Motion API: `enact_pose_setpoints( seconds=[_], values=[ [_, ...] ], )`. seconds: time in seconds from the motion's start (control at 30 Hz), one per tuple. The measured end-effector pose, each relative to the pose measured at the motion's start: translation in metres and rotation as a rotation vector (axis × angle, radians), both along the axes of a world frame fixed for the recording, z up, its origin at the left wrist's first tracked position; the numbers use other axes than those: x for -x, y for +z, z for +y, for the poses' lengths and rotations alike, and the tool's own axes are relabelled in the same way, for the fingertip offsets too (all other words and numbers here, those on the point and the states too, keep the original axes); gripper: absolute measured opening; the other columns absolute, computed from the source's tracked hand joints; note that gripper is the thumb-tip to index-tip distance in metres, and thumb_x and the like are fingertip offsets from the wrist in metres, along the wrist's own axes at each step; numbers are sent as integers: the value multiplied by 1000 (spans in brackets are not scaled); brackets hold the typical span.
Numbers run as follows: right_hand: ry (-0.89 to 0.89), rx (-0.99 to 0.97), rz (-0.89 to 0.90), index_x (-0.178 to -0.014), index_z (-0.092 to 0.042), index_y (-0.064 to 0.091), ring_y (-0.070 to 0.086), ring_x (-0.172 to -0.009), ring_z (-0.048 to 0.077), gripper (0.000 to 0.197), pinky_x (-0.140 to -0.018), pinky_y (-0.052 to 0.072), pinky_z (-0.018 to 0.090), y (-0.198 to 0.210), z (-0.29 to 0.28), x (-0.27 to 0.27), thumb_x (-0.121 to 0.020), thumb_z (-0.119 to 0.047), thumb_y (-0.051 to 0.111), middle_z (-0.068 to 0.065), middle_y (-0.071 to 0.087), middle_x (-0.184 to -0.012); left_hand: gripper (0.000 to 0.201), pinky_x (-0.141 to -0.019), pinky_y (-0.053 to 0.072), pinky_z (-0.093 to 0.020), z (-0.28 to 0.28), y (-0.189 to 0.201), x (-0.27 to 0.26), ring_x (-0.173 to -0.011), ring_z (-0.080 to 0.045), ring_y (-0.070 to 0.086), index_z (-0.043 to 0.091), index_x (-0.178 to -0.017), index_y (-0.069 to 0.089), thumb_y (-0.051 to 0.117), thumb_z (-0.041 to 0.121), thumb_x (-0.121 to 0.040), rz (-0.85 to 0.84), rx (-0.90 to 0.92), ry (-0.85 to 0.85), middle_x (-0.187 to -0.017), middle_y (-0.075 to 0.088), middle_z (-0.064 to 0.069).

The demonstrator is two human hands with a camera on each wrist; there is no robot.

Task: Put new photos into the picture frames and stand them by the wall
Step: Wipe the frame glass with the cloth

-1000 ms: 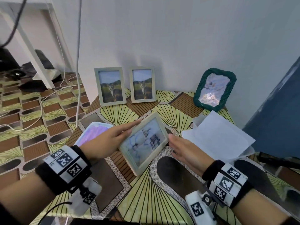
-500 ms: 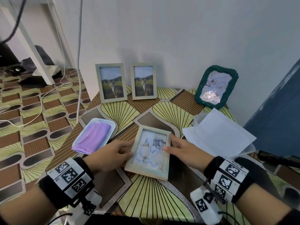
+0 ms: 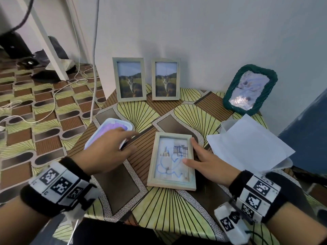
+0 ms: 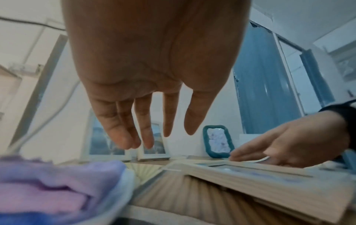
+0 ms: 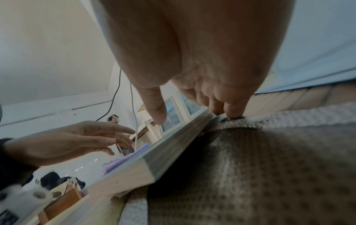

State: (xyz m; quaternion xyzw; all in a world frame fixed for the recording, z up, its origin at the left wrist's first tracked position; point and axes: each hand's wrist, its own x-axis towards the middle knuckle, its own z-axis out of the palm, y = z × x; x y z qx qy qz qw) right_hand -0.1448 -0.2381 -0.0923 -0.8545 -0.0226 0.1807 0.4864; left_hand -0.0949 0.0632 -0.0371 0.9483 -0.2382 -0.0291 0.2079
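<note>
A pale wooden picture frame (image 3: 171,160) with a scribbled drawing inside lies flat, face up, in the middle of the table. My right hand (image 3: 200,159) rests on its right edge, thumb on the glass and fingers (image 5: 229,111) down along the side. My left hand (image 3: 113,144) hovers off the frame with straight, spread fingers (image 4: 146,137) and holds nothing; it is above a purple cloth (image 4: 48,182). Two matching frames with cat photos (image 3: 130,79) (image 3: 166,79) stand against the wall.
A white tray (image 3: 129,127) holding the purple cloth sits left of the flat frame. A green woven frame (image 3: 230,96) leans on the wall at the back right. Loose white paper sheets (image 3: 247,147) lie right of my right hand. Cables run over the floor to the left.
The frame went from tilted between both hands to lying flat on the table. My left hand let go of it and moved left over the tray.
</note>
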Motion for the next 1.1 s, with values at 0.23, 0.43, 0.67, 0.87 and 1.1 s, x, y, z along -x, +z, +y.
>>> enact_pose_setpoints(
  seconds=[0.23,0.43,0.67,0.87,1.1],
  values=[
    [169,256,-65,-152,-33,-16,22,-145,4,122,-119,27,32,8,-3,15,-73,-64,71,-17,-1,-162,75,-120,12,-29,31,-8,-23,-151,-16,11,20,-157,14,41,56,-97,201,-464,50,-165,11,-3],
    [209,413,-33,-151,-27,-21,8,-146,2,131,-116,17,20,15,0,15,-69,-65,74,-12,-19,-159,67,-118,15,-27,37,-18,-30,-150,-20,18,24,-158,10,42,44,-102,208,-437,55,-165,10,-2],
    [228,442,-13,-152,-27,-17,10,-144,2,130,-112,15,17,16,2,2,-69,-58,78,-17,-21,-157,46,-86,46,-29,41,-13,-36,-96,-30,58,23,-144,40,44,24,-99,101,-468,72,-119,62,-16],
    [227,438,-43,-152,-29,-17,7,-141,-3,132,-115,15,19,11,2,1,-66,-61,78,-19,-22,-155,42,-74,40,-28,42,-15,-34,-85,-29,55,20,-141,46,38,17,-100,71,-411,89,-102,63,-15],
    [220,387,-58,-142,-43,-21,3,-135,-11,128,-110,14,12,9,0,4,-63,-64,79,-28,-22,-149,31,-71,47,-32,34,8,-25,-73,-20,59,11,-116,61,38,7,-96,-41,-9,174,-77,64,-5]
  ],
)
